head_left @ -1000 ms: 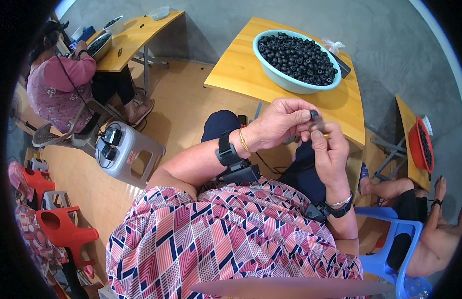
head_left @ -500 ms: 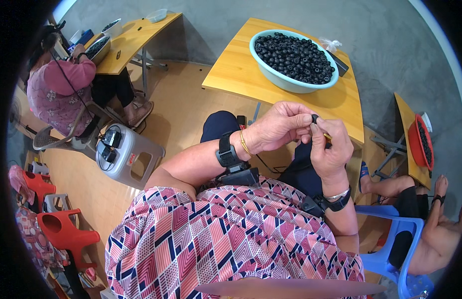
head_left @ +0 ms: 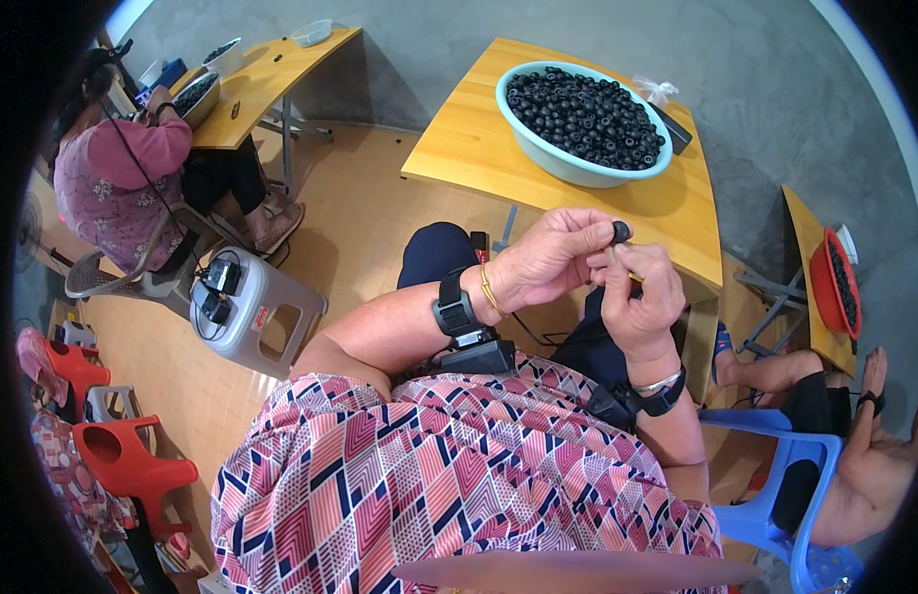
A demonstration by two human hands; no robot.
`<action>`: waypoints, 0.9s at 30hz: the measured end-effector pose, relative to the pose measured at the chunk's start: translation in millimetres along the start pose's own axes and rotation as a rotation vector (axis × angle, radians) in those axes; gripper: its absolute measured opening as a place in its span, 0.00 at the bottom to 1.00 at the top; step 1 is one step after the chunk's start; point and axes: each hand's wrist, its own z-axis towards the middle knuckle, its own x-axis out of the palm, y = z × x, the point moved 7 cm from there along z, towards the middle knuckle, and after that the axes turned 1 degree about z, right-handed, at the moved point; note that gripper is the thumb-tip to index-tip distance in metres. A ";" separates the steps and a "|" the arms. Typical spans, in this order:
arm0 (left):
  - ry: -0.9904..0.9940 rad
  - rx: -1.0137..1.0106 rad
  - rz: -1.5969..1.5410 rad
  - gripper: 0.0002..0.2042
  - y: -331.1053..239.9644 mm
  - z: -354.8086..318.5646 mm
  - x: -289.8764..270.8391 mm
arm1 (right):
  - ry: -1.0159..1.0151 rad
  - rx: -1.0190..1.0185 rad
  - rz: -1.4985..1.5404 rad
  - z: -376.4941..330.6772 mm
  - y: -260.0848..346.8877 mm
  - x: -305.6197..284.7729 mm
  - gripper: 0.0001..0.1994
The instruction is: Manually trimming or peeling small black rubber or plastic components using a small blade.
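My left hand [head_left: 543, 257] pinches a small round black rubber-like piece [head_left: 619, 233] between thumb and fingertips, in front of my body and just off the table's near edge. Close below that piece, my right hand [head_left: 642, 302] is closed, its fingertips near my left fingers. A thin yellow thing [head_left: 634, 278] shows between the right fingers; its kind is mostly hidden. Beyond my hands, a pale blue bowl [head_left: 553, 163] heaped with similar black ring-shaped pieces [head_left: 588, 114] stands on the wooden table [head_left: 459, 139].
A clear plastic bag [head_left: 657, 89] and a dark box [head_left: 677, 131] lie behind the bowl. At left, a person [head_left: 122, 188] works at another table near a grey stool [head_left: 261, 307]. At right are a red basin [head_left: 833, 282], a blue chair [head_left: 776, 436] and another person.
My right hand has moved slightly left and down, away from the black piece. More of the piece now shows at my left fingertips.
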 end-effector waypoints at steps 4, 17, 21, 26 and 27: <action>0.030 -0.021 0.126 0.10 -2.4 0.2 -4.2 | 0.132 0.190 0.264 -6.3 -10.0 -0.1 0.09; 0.103 -0.192 0.198 0.09 7.3 -3.1 -6.2 | 0.377 0.338 0.238 -0.8 -20.3 -0.3 0.12; -0.011 -0.165 0.104 0.07 8.5 1.3 -10.3 | 0.257 0.281 0.072 -4.7 -18.5 -2.4 0.12; -0.079 -0.156 0.056 0.07 14.9 6.4 -12.3 | 0.160 0.230 -0.096 -3.8 -18.7 -3.1 0.13; -0.085 -0.174 0.062 0.07 16.4 7.0 -12.2 | 0.160 0.228 -0.093 -4.7 -19.6 -3.7 0.13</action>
